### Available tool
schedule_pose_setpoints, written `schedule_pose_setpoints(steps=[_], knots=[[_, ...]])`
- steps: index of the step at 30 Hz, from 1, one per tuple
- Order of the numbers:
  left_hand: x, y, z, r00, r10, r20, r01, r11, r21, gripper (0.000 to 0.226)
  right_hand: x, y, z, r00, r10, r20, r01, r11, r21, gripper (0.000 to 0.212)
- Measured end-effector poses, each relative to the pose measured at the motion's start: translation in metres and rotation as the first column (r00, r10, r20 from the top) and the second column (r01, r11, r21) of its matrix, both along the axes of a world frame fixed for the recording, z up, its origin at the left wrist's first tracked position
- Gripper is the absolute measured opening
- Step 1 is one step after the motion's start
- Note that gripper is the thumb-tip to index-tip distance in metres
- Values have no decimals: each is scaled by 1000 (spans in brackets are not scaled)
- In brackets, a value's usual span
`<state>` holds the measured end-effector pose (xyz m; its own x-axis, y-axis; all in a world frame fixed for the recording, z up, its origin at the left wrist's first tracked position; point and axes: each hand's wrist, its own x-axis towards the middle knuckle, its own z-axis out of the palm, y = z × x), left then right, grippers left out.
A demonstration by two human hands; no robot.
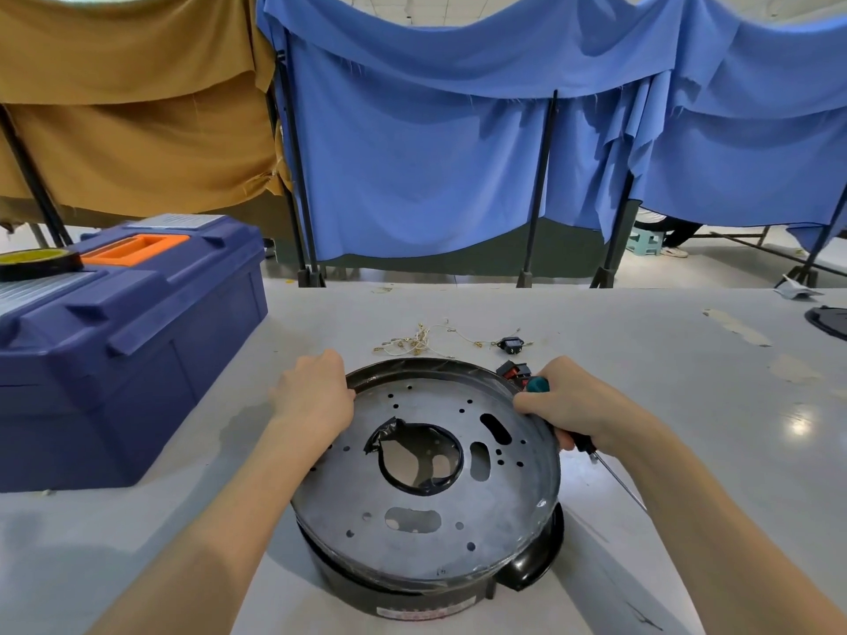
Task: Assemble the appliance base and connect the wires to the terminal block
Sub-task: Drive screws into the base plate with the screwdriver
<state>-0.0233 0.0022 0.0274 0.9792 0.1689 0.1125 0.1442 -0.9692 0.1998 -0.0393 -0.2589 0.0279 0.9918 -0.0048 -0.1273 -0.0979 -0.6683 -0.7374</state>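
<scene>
A round grey metal base plate [412, 533] with several holes and a large central opening lies tilted on a black appliance housing [527, 566] in front of me. My left hand [316, 396] grips the plate's left rim. My right hand [573, 401] holds the right rim while gripping a screwdriver [609, 474] with a teal handle, its shaft pointing toward me on the right. Beyond the plate lie loose pale wires with terminals [417, 341], a small black socket part [511, 345] and a black and red part [513, 371], partly hidden behind my right hand.
A dark blue toolbox [114, 341] with an orange handle stands at the left, a roll of tape [36, 263] on its lid. A black object [829, 320] sits at the table's right edge. Blue and tan cloth screens hang behind the table.
</scene>
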Motion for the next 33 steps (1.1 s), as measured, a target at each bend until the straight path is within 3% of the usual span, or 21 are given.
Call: schedule_pose_setpoints(steps=[8, 11, 13, 14, 16, 19, 21, 24, 30, 33], knots=[[18, 2, -3, 998, -35, 43, 49, 916, -397, 32, -5, -9, 7, 987, 80, -137, -73, 996, 57, 16], [16, -2, -5, 995, -63, 75, 80, 967, -240, 42, -4, -14, 11, 986, 90, -142, -77, 993, 94, 31], [10, -11, -3, 974, -136, 180, 151, 986, -74, 41, -1, -23, 13, 995, 40, -92, -32, 996, 81, 48], [7, -17, -2, 949, -208, 236, 228, 971, -64, 41, 2, -30, 14, 998, 7, -56, -3, 998, 64, 48], [-1, -28, -1, 871, -404, 280, 451, 883, -129, 40, 5, -45, 14, 999, -47, -16, 47, 999, 18, 36], [-16, -47, -7, 729, -665, 162, 681, 682, -267, 43, 4, -60, 9, 994, -93, -57, 87, 991, -98, 18], [-21, -57, -16, 673, -737, 55, 714, 629, -308, 48, 5, -63, 4, 988, -135, -78, 121, 979, -164, 12], [-20, -61, -25, 669, -742, -35, 713, 655, -251, 53, 9, -65, -3, 982, -183, -57, 165, 960, -226, 8], [-20, -59, -30, 675, -738, -11, 715, 658, -239, 53, 22, -63, -27, 959, -253, 128, 279, 925, -257, 4], [-20, -59, -32, 674, -739, -5, 713, 653, -254, 53, 26, -58, -39, 962, -239, 132, 267, 926, -268, 17]])
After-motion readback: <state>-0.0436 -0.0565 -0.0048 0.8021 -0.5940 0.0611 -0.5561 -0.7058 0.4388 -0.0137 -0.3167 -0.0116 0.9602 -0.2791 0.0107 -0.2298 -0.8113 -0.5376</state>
